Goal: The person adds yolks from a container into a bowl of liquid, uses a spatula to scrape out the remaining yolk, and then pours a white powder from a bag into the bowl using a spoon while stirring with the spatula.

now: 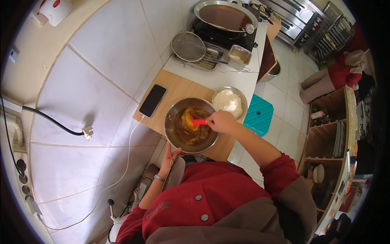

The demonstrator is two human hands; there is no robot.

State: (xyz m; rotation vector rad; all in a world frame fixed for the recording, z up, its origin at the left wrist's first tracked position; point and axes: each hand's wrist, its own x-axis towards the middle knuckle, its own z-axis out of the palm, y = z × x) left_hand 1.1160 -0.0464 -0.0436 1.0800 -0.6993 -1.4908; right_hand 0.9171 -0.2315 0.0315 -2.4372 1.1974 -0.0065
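A metal mixing bowl [169, 118] stands at the front edge of the wooden board, holding a wet brown mixture [182, 134] with yellow streaks. My right hand [222, 122] is closed round the red handle of a spatula [198, 122]; its head is down in the bowl, covered by a yellow mass. At the bowl's near left side, my left hand [169, 156] holds the outer wall, thumb and forefinger apart, the other fingers partly hidden. Just right of the bowl sits a smaller metal bowl [215, 92] of white flour [228, 102].
A black phone [153, 100] lies on the wooden board [175, 85], its white cable hanging left. Behind are a sieve [188, 46], a small metal tin [239, 54] and a wide pan [196, 9] of dark liquid on a stove. A teal stool [260, 114] stands right; another person [340, 75] is farther off.
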